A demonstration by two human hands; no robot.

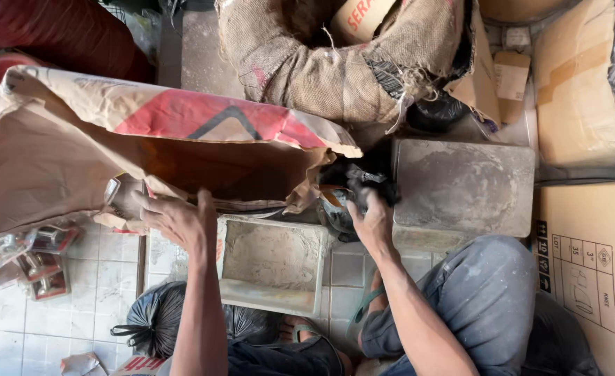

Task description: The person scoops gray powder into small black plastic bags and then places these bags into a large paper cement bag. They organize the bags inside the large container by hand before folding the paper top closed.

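Item one: our left hand (175, 221), left of centre, fingers spread apart and flat against the lower torn edge of a large brown paper sack (147, 153) with a red and grey triangle mark; the sack lies on its side across the left half of the frame, mouth gaping toward the centre. Item two: our right hand (371, 221), just right of centre, fingers curled and clamped on a crumpled black plastic bag (360, 182) that sits between the sack's mouth and a grey concrete block (464, 188). Item three: a shallow grey rectangular tray (273, 264), dusty inside, lying on the tiled floor (57, 327) below the sack and between our two forearms. Item four: a knotted black rubbish bag (156, 317) at lower left, beside our left arm. Item five: a rolled burlap sack (335, 63) at top centre, open at the top. Item six: small clear-wrapped packets (39, 257) at the left edge, beneath the paper sack. Item seven: cardboard boxes (589, 264) along the right edge. Our knee in grey trousers (481, 292) fills the lower right.
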